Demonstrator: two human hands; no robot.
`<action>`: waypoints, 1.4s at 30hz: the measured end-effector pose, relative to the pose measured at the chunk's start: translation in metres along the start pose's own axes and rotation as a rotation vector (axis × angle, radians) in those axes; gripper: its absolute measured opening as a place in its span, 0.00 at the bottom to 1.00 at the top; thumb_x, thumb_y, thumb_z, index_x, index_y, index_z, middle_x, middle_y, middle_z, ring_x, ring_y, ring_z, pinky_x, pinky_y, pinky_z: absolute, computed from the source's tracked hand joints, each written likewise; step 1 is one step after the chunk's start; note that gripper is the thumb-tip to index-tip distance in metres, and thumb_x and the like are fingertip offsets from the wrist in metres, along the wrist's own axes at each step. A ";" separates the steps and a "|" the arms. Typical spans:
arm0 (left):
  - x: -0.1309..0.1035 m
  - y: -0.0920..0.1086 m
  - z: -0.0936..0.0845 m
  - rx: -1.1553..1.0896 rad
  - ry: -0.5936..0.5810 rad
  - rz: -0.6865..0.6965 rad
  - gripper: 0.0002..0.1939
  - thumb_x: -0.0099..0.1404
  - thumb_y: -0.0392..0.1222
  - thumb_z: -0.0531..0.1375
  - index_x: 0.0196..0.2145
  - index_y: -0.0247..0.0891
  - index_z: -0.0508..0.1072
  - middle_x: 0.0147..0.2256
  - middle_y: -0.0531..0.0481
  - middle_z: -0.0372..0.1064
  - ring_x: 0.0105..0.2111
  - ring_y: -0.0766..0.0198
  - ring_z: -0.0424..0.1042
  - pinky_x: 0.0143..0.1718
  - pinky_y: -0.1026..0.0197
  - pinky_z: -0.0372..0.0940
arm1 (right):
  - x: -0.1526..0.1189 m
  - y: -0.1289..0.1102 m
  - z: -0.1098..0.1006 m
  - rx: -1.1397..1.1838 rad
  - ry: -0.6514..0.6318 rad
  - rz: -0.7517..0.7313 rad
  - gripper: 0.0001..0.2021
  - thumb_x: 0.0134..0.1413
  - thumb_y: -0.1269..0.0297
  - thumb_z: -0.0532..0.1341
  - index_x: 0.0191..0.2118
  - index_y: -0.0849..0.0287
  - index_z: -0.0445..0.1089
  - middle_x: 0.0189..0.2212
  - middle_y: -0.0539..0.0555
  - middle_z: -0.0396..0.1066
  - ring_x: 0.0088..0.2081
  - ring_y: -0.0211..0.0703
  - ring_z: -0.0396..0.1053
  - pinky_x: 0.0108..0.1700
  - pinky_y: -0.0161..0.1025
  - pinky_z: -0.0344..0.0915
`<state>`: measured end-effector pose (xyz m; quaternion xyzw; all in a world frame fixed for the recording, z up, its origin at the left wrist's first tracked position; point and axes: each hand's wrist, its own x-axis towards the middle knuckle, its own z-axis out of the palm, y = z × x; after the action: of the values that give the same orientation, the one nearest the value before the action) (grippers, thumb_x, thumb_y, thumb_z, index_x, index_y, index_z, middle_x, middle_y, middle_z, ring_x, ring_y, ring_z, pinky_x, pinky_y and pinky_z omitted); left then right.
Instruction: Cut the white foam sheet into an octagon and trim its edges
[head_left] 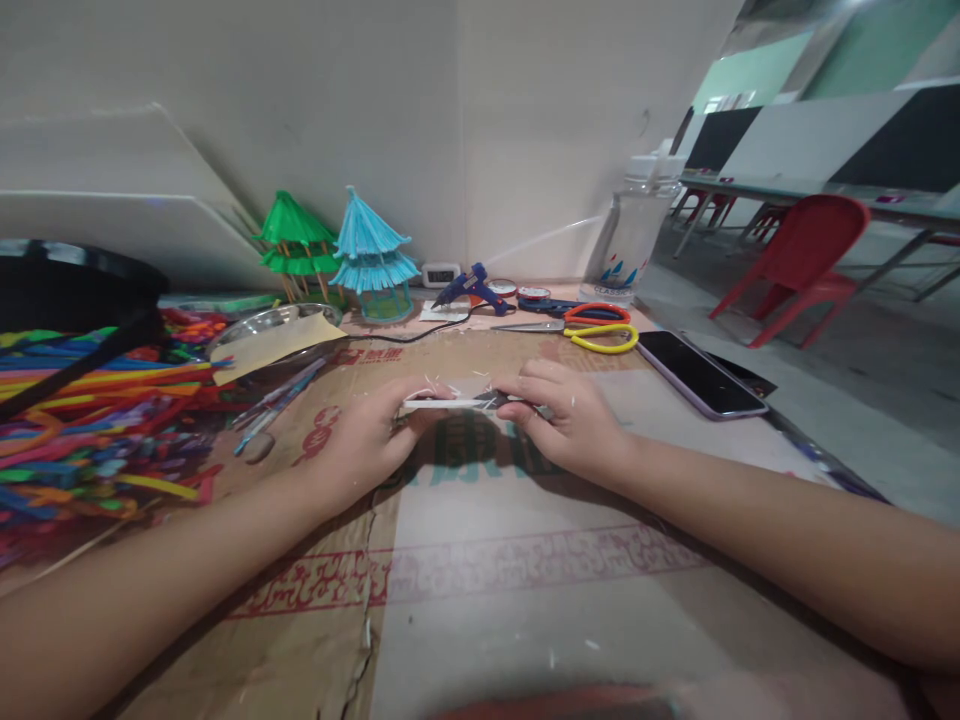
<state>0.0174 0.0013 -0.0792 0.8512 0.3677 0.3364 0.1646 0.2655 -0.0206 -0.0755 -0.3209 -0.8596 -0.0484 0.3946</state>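
Note:
My left hand [375, 432] is closed on a thin white strip [433, 404] that points to the right. My right hand [574, 415] pinches a small dark pointed blade [490, 399], whose tip meets the right end of the strip. Whether the blade has a handle is hidden by my fingers. Fine white shavings cling around both hands. Below them lies a cardboard sheet [300, 640] with red and green print, partly covered by a translucent sheet [480, 630].
Colourful pipe cleaners [112, 430] pile up at left, near a metal bowl [255, 325]. Behind stand green [296, 235] and blue [371, 240] pavilion models, a glue gun [476, 288] and a bottle [626, 240]. Scissors [600, 328] and a phone [701, 372] lie at right.

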 end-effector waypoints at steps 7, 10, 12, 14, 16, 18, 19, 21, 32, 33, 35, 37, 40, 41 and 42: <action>0.001 0.001 0.000 -0.009 -0.010 0.004 0.10 0.70 0.43 0.54 0.42 0.41 0.75 0.42 0.49 0.78 0.43 0.58 0.76 0.48 0.58 0.67 | 0.001 0.000 0.000 0.013 0.008 0.001 0.16 0.68 0.59 0.54 0.45 0.63 0.76 0.26 0.54 0.68 0.28 0.40 0.63 0.32 0.38 0.58; 0.001 0.000 -0.001 -0.003 -0.018 -0.003 0.11 0.70 0.44 0.54 0.44 0.41 0.75 0.42 0.49 0.78 0.43 0.57 0.75 0.48 0.56 0.67 | 0.001 0.000 0.000 0.011 0.001 0.008 0.16 0.69 0.59 0.53 0.45 0.62 0.76 0.27 0.53 0.69 0.28 0.40 0.63 0.31 0.38 0.58; 0.001 0.000 -0.001 0.004 -0.022 -0.003 0.12 0.70 0.45 0.54 0.44 0.41 0.74 0.42 0.48 0.78 0.44 0.56 0.75 0.49 0.56 0.67 | 0.002 0.000 0.000 0.011 -0.001 0.011 0.16 0.69 0.59 0.53 0.44 0.62 0.76 0.27 0.53 0.69 0.28 0.40 0.63 0.32 0.38 0.58; 0.001 0.000 -0.001 0.006 -0.023 0.002 0.11 0.70 0.44 0.54 0.44 0.41 0.75 0.42 0.48 0.78 0.43 0.56 0.75 0.48 0.56 0.67 | 0.002 0.000 0.000 0.020 0.008 0.015 0.15 0.68 0.60 0.54 0.43 0.62 0.76 0.26 0.53 0.69 0.29 0.41 0.64 0.32 0.38 0.59; 0.001 0.000 -0.001 0.003 -0.021 -0.001 0.11 0.70 0.44 0.54 0.43 0.41 0.74 0.41 0.49 0.78 0.43 0.57 0.75 0.47 0.57 0.67 | 0.001 0.001 0.000 0.042 0.027 0.040 0.14 0.68 0.60 0.54 0.43 0.61 0.76 0.26 0.53 0.69 0.30 0.41 0.65 0.33 0.38 0.60; 0.000 0.000 -0.001 0.001 -0.006 -0.018 0.11 0.70 0.45 0.54 0.43 0.41 0.74 0.41 0.49 0.77 0.42 0.57 0.75 0.47 0.57 0.67 | 0.000 0.002 0.000 0.066 0.044 0.092 0.13 0.67 0.61 0.55 0.44 0.60 0.75 0.27 0.53 0.70 0.31 0.42 0.66 0.34 0.38 0.61; 0.000 0.000 -0.001 0.001 0.004 -0.029 0.11 0.70 0.46 0.54 0.42 0.41 0.74 0.41 0.49 0.77 0.42 0.57 0.74 0.46 0.57 0.67 | 0.000 0.003 0.000 0.077 0.049 0.116 0.13 0.66 0.61 0.56 0.44 0.60 0.75 0.28 0.53 0.71 0.31 0.42 0.66 0.35 0.38 0.61; 0.000 -0.001 -0.001 0.000 0.027 -0.042 0.11 0.70 0.46 0.55 0.42 0.41 0.74 0.41 0.48 0.77 0.42 0.56 0.74 0.45 0.57 0.68 | -0.001 0.004 0.001 0.089 0.047 0.140 0.12 0.66 0.61 0.56 0.45 0.60 0.75 0.30 0.54 0.72 0.31 0.42 0.67 0.35 0.39 0.62; 0.000 -0.002 0.000 0.010 0.033 -0.019 0.10 0.70 0.45 0.55 0.44 0.42 0.74 0.43 0.48 0.77 0.44 0.56 0.75 0.49 0.55 0.67 | -0.002 0.003 0.002 0.034 0.036 0.062 0.15 0.66 0.58 0.55 0.44 0.61 0.75 0.28 0.54 0.71 0.31 0.43 0.66 0.35 0.39 0.61; -0.001 -0.002 0.000 0.008 0.033 -0.022 0.10 0.70 0.45 0.55 0.44 0.42 0.74 0.43 0.48 0.77 0.44 0.56 0.75 0.50 0.55 0.67 | -0.002 0.004 0.002 0.031 0.029 0.056 0.15 0.67 0.58 0.55 0.44 0.61 0.75 0.27 0.54 0.71 0.31 0.43 0.66 0.35 0.39 0.61; -0.001 -0.001 0.000 0.004 0.029 -0.031 0.11 0.70 0.46 0.55 0.44 0.42 0.74 0.43 0.48 0.77 0.45 0.55 0.75 0.50 0.54 0.67 | -0.002 0.004 0.002 0.031 0.025 0.043 0.15 0.67 0.58 0.54 0.44 0.61 0.76 0.27 0.54 0.70 0.31 0.43 0.66 0.34 0.39 0.61; -0.001 -0.002 0.000 0.003 0.018 -0.033 0.11 0.70 0.46 0.54 0.44 0.42 0.74 0.43 0.48 0.77 0.45 0.55 0.75 0.51 0.54 0.67 | -0.001 0.004 0.002 0.038 0.026 0.034 0.15 0.67 0.59 0.54 0.44 0.60 0.76 0.26 0.54 0.70 0.30 0.43 0.66 0.34 0.39 0.61; -0.001 -0.002 0.000 0.007 0.019 -0.027 0.11 0.69 0.45 0.54 0.44 0.43 0.74 0.43 0.48 0.77 0.45 0.55 0.75 0.50 0.54 0.67 | -0.001 0.004 0.001 0.048 0.029 0.030 0.15 0.67 0.59 0.54 0.44 0.60 0.76 0.26 0.53 0.69 0.30 0.42 0.65 0.33 0.39 0.61; 0.000 -0.002 0.000 0.008 0.021 -0.025 0.11 0.69 0.45 0.54 0.43 0.43 0.74 0.43 0.48 0.77 0.44 0.55 0.75 0.50 0.54 0.67 | 0.000 0.005 0.001 0.047 0.029 0.030 0.15 0.67 0.60 0.54 0.44 0.60 0.76 0.25 0.53 0.69 0.29 0.42 0.65 0.33 0.39 0.60; 0.000 -0.002 0.000 0.008 0.021 -0.024 0.11 0.70 0.45 0.55 0.43 0.43 0.74 0.42 0.49 0.77 0.44 0.55 0.75 0.49 0.55 0.67 | 0.000 0.005 0.002 0.046 0.030 0.030 0.15 0.68 0.60 0.54 0.43 0.60 0.76 0.25 0.53 0.69 0.29 0.42 0.65 0.33 0.38 0.60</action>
<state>0.0162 0.0028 -0.0800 0.8439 0.3809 0.3419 0.1611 0.2675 -0.0164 -0.0777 -0.3239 -0.8495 -0.0274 0.4155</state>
